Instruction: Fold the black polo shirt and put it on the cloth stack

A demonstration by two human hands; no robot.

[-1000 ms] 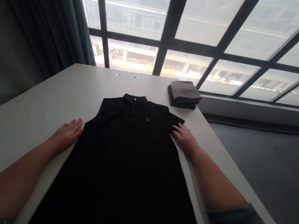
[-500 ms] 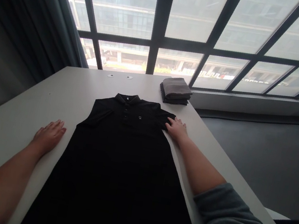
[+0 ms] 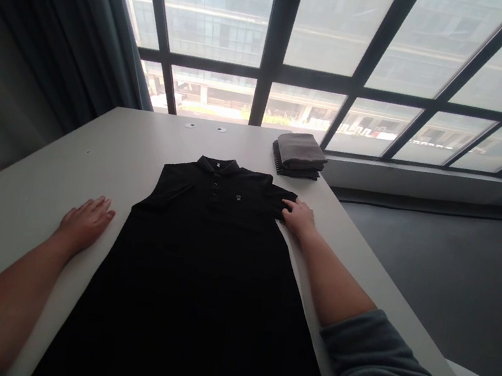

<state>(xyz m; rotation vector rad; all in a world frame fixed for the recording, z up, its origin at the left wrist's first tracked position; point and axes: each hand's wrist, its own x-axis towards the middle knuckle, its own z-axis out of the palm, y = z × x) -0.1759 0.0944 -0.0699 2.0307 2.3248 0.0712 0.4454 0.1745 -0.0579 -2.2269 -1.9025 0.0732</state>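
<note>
Black, matte cloth makes up the polo shirt (image 3: 209, 284), laid flat and front up along the white table (image 3: 28, 207), its collar (image 3: 204, 163) toward the window (image 3: 327, 33). A second ago the left hand (image 3: 85, 223) touched the shirt's side; now it lies palm down on the smooth tabletop, just apart from the fabric, its fingers straight and holding nothing. Only the right hand (image 3: 299, 217) attends to the garment now, at the outspread sleeve (image 3: 278, 198); its fingers are bent at the cuff, though I cannot tell whether they pinch it. The opposite sleeve seems tucked in. Beyond, soft folded cloths (image 3: 300, 150) form a squarish, round-edged stack, grey over dark
</note>
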